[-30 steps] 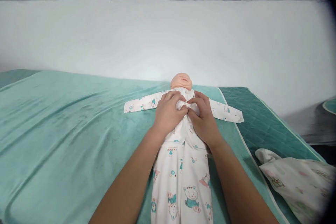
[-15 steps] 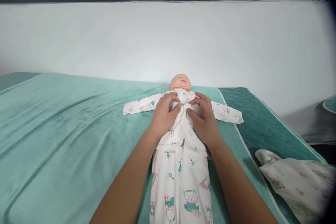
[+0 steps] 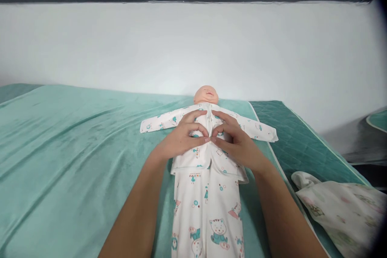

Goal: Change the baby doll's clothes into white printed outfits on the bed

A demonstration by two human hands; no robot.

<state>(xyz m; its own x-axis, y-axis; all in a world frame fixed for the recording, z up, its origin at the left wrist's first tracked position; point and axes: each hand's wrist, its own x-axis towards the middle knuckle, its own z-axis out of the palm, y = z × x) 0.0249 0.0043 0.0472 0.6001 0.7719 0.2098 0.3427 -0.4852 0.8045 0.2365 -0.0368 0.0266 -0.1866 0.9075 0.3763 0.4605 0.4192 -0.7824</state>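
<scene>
A baby doll (image 3: 206,94) lies on its back, head toward the wall, in a white printed jacket (image 3: 193,159) and matching trousers (image 3: 193,205). Both sleeves stretch out to the sides. My left hand (image 3: 184,136) pinches the jacket's front edge near the middle of the chest, thumb and forefinger together. Opposite it, my right hand (image 3: 234,137) pinches the other front edge, the fingertips of the two hands nearly meeting. The fastening between them is hidden by my fingers. Below my hands the jacket front parts slightly at the hem.
A light green cover (image 3: 75,161) spreads under the doll, with soft creases on the left. To the right is a darker quilted green mat (image 3: 290,145). A crumpled white printed cloth (image 3: 341,209) lies at the lower right. Behind stands a white wall (image 3: 151,48).
Both hands have moved down the jacket front, from the upper chest to a lower point. The upper front now lies flatter and more closed, and the hem is more spread.
</scene>
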